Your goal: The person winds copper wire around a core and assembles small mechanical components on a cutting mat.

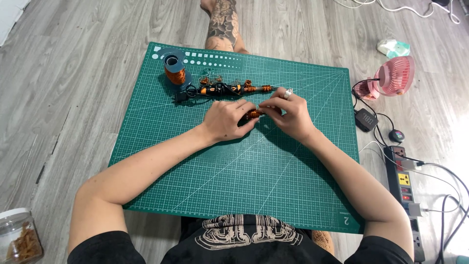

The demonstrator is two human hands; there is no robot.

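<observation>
On the green cutting mat point(273, 181), both the left hand point(225, 120) and right hand point(289, 113) pinch 1 copper coil point(253, 114); several wound coils point(246, 89) lie beyond, spool point(174, 72) partly full.

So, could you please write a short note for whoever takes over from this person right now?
Left hand: closed on one end of a small copper wire coil, over the green cutting mat.
Right hand: pinching the coil's other end; ring on one finger.
Behind the hands: a copper wire spool at the mat's far left, a black-and-orange hand tool lying flat, and several finished-looking coils beside it.
Done: some coils appear wound.
Left: the coil in hand looks unfinished, though its detail is too small to tell.
Off the mat: pink fan and power strip on the right.
</observation>
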